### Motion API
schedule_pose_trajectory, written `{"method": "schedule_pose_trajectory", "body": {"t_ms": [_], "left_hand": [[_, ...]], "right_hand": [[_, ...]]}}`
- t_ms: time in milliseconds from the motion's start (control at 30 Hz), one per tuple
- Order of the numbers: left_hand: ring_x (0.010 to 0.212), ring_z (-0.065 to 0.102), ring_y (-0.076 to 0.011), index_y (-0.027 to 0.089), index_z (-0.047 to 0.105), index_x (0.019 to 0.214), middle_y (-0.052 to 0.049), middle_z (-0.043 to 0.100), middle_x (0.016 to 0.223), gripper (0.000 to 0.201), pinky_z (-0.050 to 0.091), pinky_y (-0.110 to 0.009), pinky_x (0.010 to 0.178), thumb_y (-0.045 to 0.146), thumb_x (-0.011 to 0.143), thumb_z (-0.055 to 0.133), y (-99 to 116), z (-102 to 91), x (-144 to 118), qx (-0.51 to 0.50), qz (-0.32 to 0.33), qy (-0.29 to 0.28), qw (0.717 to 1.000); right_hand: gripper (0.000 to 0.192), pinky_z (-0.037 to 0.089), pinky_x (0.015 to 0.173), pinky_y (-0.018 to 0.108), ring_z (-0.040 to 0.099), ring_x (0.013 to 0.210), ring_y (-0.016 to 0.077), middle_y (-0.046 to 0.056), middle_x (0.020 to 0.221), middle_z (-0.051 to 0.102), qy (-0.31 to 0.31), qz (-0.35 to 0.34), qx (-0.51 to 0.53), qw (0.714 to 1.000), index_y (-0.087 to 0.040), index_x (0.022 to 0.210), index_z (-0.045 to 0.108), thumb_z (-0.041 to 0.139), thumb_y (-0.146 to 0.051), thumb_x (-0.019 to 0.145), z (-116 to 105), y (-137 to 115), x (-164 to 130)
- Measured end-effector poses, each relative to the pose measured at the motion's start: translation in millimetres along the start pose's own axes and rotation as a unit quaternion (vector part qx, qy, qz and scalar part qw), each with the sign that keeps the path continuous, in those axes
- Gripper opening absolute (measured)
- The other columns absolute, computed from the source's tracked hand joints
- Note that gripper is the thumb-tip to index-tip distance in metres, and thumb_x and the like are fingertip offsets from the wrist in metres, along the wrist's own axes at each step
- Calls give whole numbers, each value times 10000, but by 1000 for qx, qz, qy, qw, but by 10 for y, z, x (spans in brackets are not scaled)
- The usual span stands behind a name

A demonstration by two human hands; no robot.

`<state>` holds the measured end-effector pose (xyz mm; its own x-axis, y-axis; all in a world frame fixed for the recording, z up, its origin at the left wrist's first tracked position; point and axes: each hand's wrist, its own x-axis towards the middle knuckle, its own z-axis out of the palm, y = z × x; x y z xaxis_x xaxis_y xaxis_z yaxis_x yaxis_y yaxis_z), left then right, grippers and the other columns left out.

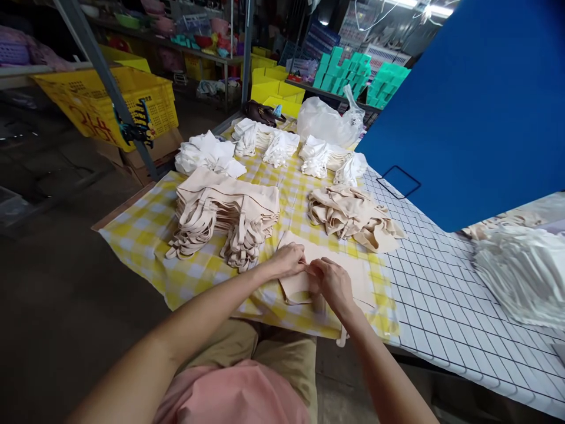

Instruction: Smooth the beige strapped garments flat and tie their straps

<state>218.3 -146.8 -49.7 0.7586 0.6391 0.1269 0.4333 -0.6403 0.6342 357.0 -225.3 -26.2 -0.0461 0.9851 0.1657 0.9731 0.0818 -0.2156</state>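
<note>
A flat beige garment (353, 272) lies on the yellow checked cloth (145, 227) at the table's near edge. My left hand (288, 259) pinches its left part, fingers closed on the fabric. My right hand (332, 284) grips the same garment just beside the left, and a strap hangs down below it. A tall neat stack of folded beige garments (225, 215) stands to the left of my hands. A looser beige heap (351, 215) lies behind them to the right.
White garment piles (207, 154) (269, 141) (329, 159) line the far side, with a clear plastic bag (329, 121) behind. A blue panel (477, 100) rises at the right over a white gridded surface (436, 300). More white fabric (523, 274) lies far right. Yellow crates (110, 97) stand at the left.
</note>
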Motion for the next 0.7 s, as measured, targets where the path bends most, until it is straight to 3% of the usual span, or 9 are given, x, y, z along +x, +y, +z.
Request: {"method": "schedule_pose_trajectory", "body": {"t_ms": [100,167,233,333,467,533,633,700], "left_hand": [[855,546,-184,160,675,756,-48,612,820,146,425,-262,738,180,771,530,18,-27,-41,17,-1,-1,1000],[883,538,-192,176,682,789,-45,618,855,167,427,-280,765,173,781,515,9,-55,-101,34,7,0,999],[921,530,-197,194,683,874,-36,626,920,219,423,-303,810,139,770,499,-13,-96,-184,42,20,1,999],[1025,509,-199,210,674,959,-30,616,1073,316,396,-328,905,87,746,476,-52,-173,-311,40,22,-12,999],[1129,469,-192,214,688,926,-12,595,1178,341,364,-324,977,58,742,448,-65,-264,-400,21,-17,-30,999],[1131,471,-185,215,692,897,3,602,1172,340,361,-316,990,50,736,443,-48,-290,-408,8,-27,-28,999],[1091,500,-186,193,688,855,-15,626,1114,304,380,-307,973,62,746,436,-6,-310,-395,-5,-40,-17,999],[1042,529,-185,167,673,895,-46,632,1061,295,402,-292,942,74,766,425,21,-320,-363,-5,-68,7,998]], "right_hand": [[210,265,504,244,466,506,130,23,608,576,22,53,49,997,-192,711,615,442,-229,825,-53,-80,-95],[191,289,494,233,442,481,128,-15,543,512,34,107,141,984,-188,856,604,436,-274,827,-115,-168,-207],[239,331,493,221,434,485,123,-47,524,452,25,140,265,954,-181,981,563,465,-329,820,-182,-273,-357],[312,393,516,219,470,537,122,-41,578,472,-1,162,422,892,-180,1019,540,536,-397,796,-237,-444,-627],[322,481,631,264,582,698,163,32,758,611,1,213,528,822,-199,1035,560,582,-406,789,-133,-690,-1009],[365,499,737,307,613,849,200,79,924,654,0,227,555,801,-212,1110,554,588,-390,793,-15,-815,-1203],[450,497,812,329,570,1056,230,104,1196,592,-21,216,551,806,-254,1233,507,578,-365,803,166,-921,-1455],[457,502,800,322,544,1099,231,94,1272,541,-15,195,512,837,-270,1250,503,571,-345,804,225,-846,-1526]]}}
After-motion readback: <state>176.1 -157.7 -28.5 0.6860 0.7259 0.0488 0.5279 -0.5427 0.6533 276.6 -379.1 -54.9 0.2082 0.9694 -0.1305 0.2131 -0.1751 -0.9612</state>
